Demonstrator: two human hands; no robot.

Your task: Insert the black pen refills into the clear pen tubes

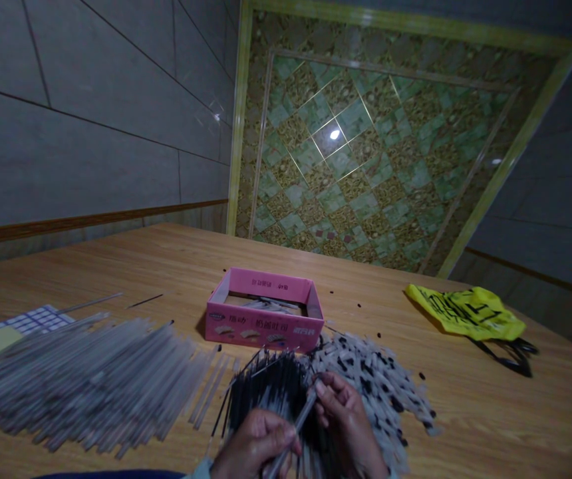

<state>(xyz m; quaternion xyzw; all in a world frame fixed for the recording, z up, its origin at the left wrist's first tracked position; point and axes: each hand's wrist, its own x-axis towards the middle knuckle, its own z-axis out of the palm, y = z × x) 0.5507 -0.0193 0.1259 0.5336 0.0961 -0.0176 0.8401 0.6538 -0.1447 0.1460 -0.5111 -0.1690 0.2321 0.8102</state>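
We see the left hand (260, 439) and right hand (342, 411) each pinching one slender translucent tube (305, 412), aslant over a heap of dark sticks (266, 382). We note the pink box (261, 327) behind, a long-tube pile (101, 382) at left.
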